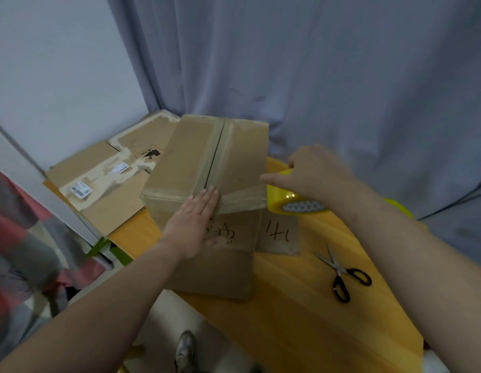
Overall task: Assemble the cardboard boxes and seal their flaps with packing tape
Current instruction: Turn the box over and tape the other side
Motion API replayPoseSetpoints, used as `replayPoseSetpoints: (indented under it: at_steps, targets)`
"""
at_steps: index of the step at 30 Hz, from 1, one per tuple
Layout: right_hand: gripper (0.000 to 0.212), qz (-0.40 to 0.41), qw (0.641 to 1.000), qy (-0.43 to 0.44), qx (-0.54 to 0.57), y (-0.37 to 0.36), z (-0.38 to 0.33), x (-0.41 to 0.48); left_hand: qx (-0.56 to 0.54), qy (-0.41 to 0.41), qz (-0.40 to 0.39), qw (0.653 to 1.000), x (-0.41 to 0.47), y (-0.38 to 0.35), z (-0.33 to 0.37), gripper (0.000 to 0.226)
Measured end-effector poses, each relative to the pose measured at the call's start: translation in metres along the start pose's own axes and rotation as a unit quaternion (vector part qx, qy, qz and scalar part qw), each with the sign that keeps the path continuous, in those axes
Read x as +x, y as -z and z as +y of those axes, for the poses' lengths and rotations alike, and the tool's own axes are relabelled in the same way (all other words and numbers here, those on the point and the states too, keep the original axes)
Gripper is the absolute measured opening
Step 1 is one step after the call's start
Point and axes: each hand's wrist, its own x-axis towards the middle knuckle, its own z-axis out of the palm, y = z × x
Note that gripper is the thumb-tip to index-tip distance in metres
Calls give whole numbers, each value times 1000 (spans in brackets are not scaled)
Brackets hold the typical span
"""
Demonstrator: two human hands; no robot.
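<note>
A brown cardboard box [185, 160] stands on the yellow wooden table [309, 305], its two top flaps closed with a dark seam down the middle. My left hand [193, 224] lies flat with straight fingers against the box's near face, fingertips at the top edge by the seam. My right hand [312, 173] grips a yellow roll of packing tape [290, 200] at the box's right side. A stretch of tape runs from the roll along the box's near top edge toward my left fingertips.
Black-handled scissors [341, 273] lie open on the table to the right. Flattened cardboard boxes [110, 181] with labels lie at the back left. A loose cardboard piece [279, 235] with writing lies beside the box. Grey curtains hang behind. A shoe [185, 351] shows on the floor below.
</note>
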Motion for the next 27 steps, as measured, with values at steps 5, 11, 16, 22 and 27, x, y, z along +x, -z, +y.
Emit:
replayPoseSetpoints:
  at_steps: [5,11,16,22,27]
  targets:
    - [69,-100,994,-46,7,-33,26,-9,-5,1,-2,1000,1,-1,1,102]
    - [68,-93,992,-62,66,-42,37,-7,-17,5,-6,1000,2,1,2,98]
    - [67,-83,994,-45,47,-43,38,-1,0,10,-27,1000,5,6,7,93]
    - [66,-90,994,-43,49,-45,39,0,34,34,-40,998,5,8,16,92]
    - [66,-96,993,-40,49,-49,42,-1,54,18,-29,998,10,11,34,83]
